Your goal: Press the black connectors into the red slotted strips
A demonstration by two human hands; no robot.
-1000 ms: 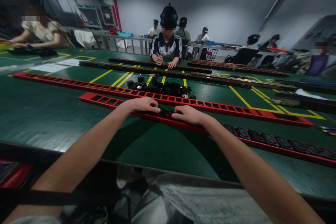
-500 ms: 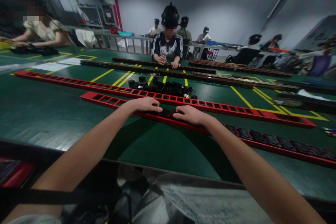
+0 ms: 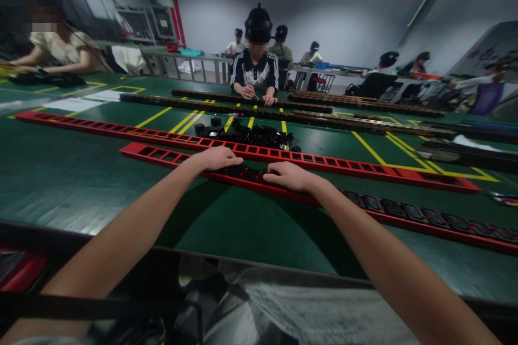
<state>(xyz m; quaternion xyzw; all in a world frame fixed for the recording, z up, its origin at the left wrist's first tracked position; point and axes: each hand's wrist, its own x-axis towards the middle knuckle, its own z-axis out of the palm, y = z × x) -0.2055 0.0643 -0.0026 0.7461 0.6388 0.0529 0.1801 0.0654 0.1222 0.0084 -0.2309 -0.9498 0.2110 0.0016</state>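
Both my hands rest palm-down on a long red slotted strip (image 3: 157,155) lying across the green table (image 3: 60,172). My left hand (image 3: 216,158) lies flat on the strip with its fingers pointing right. My right hand (image 3: 288,176) lies flat with its fingers pointing left. Between the two sets of fingertips sit black socket modules (image 3: 249,174) seated in the strip's slots. To the right of my right hand the same strip holds a row of several black modules (image 3: 408,212); to the left its slots are open.
A second red slotted strip (image 3: 101,128) lies just behind. A heap of loose black modules (image 3: 246,133) sits beyond it. Dark strips (image 3: 226,108) lie farther back, where a person in a striped jacket (image 3: 256,71) works. Other people sit at the left and right.
My left hand has slid slightly left along the strip, showing more black modules between my fingertips. The view has shifted a little; my right hand stays in place.
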